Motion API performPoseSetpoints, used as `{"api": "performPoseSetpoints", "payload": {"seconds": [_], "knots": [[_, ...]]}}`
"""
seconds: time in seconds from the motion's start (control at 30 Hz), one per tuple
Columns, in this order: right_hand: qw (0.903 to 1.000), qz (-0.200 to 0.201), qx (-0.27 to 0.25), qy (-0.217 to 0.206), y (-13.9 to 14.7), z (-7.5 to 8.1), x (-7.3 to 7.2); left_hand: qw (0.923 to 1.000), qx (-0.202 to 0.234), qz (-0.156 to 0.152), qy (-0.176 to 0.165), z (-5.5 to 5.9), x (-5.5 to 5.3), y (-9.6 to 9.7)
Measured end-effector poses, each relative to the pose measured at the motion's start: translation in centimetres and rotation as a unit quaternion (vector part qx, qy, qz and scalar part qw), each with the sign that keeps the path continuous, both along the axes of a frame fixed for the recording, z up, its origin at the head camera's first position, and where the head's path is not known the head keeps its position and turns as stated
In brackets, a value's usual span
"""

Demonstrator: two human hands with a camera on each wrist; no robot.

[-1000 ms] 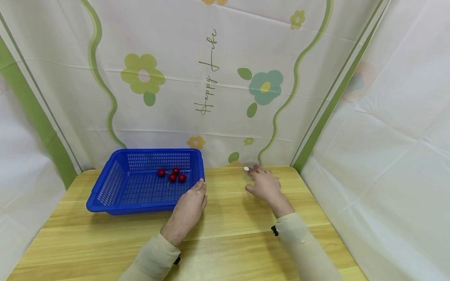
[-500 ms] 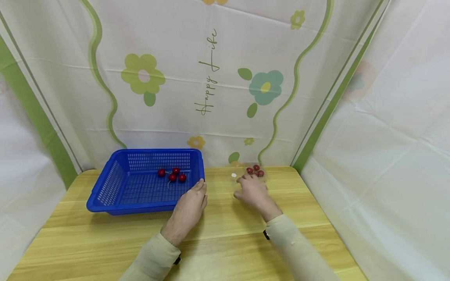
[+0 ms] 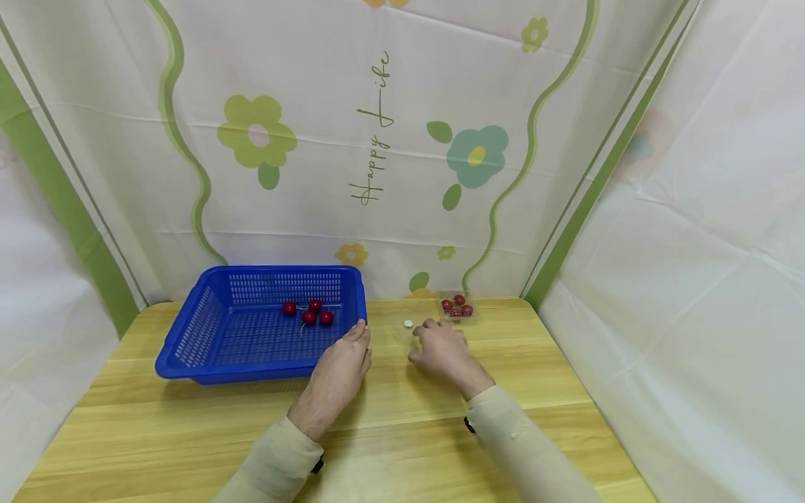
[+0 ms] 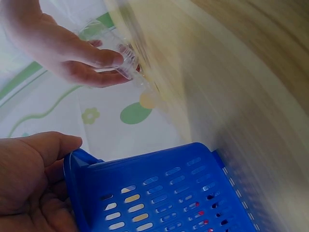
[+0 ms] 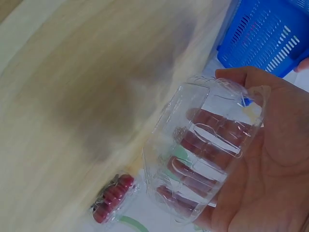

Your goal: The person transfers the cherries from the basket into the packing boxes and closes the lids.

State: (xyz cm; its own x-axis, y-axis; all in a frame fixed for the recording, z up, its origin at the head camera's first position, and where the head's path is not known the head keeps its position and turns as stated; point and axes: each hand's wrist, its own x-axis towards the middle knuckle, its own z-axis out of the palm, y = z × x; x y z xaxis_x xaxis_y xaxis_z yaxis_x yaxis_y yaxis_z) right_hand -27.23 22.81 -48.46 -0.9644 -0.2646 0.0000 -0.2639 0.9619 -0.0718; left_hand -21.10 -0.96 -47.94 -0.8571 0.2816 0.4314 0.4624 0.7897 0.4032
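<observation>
My left hand (image 3: 335,370) grips the near right corner of a blue plastic basket (image 3: 251,372), its thumb over the rim in the left wrist view. Several dark red cherries (image 3: 309,317) with stems lie together inside. In the right wrist view my right hand (image 5: 270,145) holds a clear plastic lid-like shell (image 5: 193,96), thumb at one end and fingers curved behind it. Just beyond that hand, several more cherries (image 3: 455,313) sit in a small clear plastic box (image 3: 474,316). Whether shell and box are joined, I cannot tell.
The wooden table (image 3: 390,426) carries everything. A patterned white curtain (image 3: 327,161) hangs along its back edge, close behind basket and box. Another white curtain (image 3: 692,314) borders the right side.
My right hand has moved left and nearer with the clear shell and its white spot, uncovering the cherries in the small box. The left hand and basket have stayed put.
</observation>
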Motion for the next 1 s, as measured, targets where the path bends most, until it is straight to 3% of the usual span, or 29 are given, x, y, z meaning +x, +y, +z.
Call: {"api": "performPoseSetpoints", "payload": {"seconds": [0.2,0.33,0.57,0.77,0.9,1.0], "knots": [[0.9999,-0.001,-0.004,-0.011,-0.1,-0.2,0.0,0.9993,0.005,-0.004,0.037,-3.2,-1.8,-0.4],[0.9995,-0.009,-0.012,-0.03,-0.2,-0.3,0.0,0.999,0.005,-0.004,0.044,-4.0,-2.4,-0.4],[0.9982,-0.013,-0.02,-0.055,-0.2,0.1,-0.3,1.0,0.008,-0.004,0.004,-0.8,-0.4,-0.1],[0.9928,0.039,-0.064,-0.094,1.8,1.4,-1.3,0.9996,0.005,-0.004,0.027,-1.1,-0.5,-0.2],[0.9735,0.099,-0.131,-0.159,4.5,2.5,-2.4,1.0,0.001,-0.003,0.003,0.0,0.1,-0.1],[0.9558,0.124,-0.164,-0.21,6.4,3.2,-2.8,1.0,-0.004,0.0,-0.005,0.2,0.2,0.0]]}}
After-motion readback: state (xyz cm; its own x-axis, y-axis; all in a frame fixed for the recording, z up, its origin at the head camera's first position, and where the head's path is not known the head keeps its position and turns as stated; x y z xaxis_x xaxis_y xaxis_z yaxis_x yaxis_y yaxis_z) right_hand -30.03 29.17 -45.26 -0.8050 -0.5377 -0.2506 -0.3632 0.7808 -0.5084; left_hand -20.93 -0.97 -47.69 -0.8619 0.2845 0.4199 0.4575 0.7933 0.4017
